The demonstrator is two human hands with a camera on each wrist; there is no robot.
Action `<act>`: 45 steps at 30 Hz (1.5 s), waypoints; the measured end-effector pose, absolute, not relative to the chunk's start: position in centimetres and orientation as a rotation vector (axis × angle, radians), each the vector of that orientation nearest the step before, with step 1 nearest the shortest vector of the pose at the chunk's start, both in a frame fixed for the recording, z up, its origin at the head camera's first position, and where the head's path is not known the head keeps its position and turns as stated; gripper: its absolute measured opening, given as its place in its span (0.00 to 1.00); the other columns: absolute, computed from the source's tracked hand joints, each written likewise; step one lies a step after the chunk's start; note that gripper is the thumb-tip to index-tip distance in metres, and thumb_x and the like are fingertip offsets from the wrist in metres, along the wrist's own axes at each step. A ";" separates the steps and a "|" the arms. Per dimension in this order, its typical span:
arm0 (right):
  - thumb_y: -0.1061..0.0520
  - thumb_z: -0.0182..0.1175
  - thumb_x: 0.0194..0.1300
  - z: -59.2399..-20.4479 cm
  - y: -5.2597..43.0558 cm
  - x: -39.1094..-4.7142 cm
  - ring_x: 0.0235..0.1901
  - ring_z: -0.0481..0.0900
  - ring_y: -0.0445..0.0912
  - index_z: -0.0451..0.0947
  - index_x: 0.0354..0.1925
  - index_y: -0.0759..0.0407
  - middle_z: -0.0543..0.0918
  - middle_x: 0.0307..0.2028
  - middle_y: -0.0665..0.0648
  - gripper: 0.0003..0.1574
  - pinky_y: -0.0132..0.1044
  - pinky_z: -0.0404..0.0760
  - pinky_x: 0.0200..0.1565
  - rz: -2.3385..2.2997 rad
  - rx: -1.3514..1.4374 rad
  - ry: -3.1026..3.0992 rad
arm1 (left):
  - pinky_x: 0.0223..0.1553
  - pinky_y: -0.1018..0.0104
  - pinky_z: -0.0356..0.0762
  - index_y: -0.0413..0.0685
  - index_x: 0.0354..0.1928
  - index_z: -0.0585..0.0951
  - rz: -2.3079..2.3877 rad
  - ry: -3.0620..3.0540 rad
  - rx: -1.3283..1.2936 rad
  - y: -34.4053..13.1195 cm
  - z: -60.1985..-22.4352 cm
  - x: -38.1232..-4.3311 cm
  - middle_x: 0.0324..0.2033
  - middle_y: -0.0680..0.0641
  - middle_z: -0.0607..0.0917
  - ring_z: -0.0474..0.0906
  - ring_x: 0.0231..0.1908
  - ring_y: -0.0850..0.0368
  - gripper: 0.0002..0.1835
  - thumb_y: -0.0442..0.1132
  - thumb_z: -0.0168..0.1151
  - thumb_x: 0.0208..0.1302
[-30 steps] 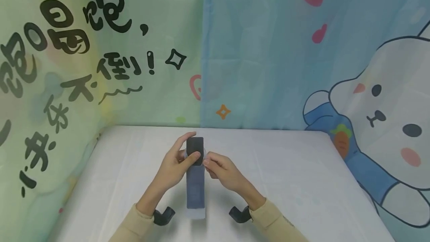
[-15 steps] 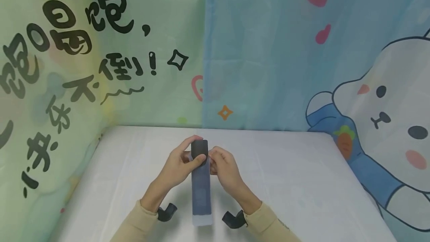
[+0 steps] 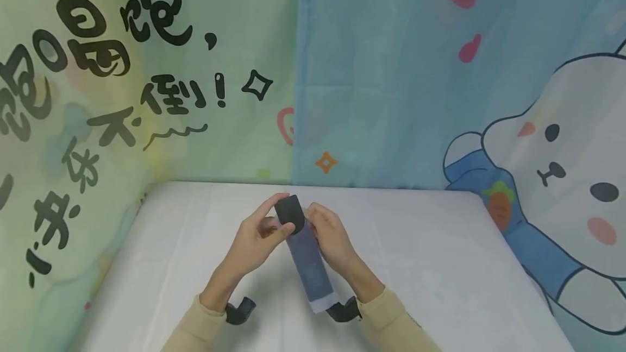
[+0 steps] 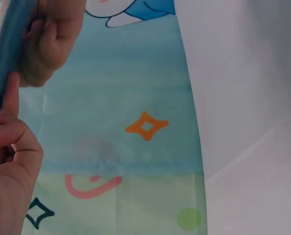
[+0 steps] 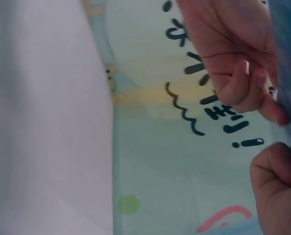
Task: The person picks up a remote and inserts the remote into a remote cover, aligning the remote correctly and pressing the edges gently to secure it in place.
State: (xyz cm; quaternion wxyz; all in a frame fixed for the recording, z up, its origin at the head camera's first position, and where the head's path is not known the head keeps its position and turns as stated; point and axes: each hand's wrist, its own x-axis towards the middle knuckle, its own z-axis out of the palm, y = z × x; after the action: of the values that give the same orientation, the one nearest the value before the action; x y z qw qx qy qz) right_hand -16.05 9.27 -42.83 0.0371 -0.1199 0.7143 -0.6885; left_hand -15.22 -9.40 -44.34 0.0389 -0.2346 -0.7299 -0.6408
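A long, narrow packet (image 3: 310,265), blue with a clear film end, hangs slanted above the table, its lower end toward the right wrist. A black block (image 3: 289,212) with rounded corners sits at its top. My left hand (image 3: 254,238) grips that top end, thumb across the black block's lower edge and forefinger at its upper edge. With curled fingers, my right hand (image 3: 332,235) pinches the packet's right side just below the block. In the left wrist view the packet (image 4: 8,44) shows edge-on. The right wrist view has my curled right fingers (image 5: 278,166) beside the packet's blue surface (image 5: 287,54).
A white-covered table (image 3: 415,265) spreads out below the hands. Behind it hang a green curtain (image 3: 235,145) with black lettering and a blue curtain (image 3: 381,124) with a cartoon figure. Black curved pieces (image 3: 239,311) stick out at both wrists.
The packet has swung from upright to slanted, its lower end moving right toward the right wrist. The black block has tilted with it. Both hands stay at the top end.
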 end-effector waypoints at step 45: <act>0.65 0.55 0.75 -43.5 10.1 -16.2 0.47 0.82 0.50 0.70 0.61 0.66 0.76 0.50 0.66 0.18 0.36 0.81 0.46 -2.125 -0.945 2.158 | 0.18 0.70 0.67 0.45 0.23 0.71 -2.046 -2.411 -0.976 -10.5 -45.6 -14.9 0.14 0.53 0.71 0.67 0.16 0.61 0.20 0.39 0.53 0.78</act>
State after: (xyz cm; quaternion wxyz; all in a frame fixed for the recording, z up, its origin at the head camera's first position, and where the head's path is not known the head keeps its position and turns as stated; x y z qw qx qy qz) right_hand -16.24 10.14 -43.54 -0.0156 -0.2977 0.6801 -0.6697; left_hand -14.90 -10.50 -45.55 -0.0839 -0.2939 -0.7259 -0.6161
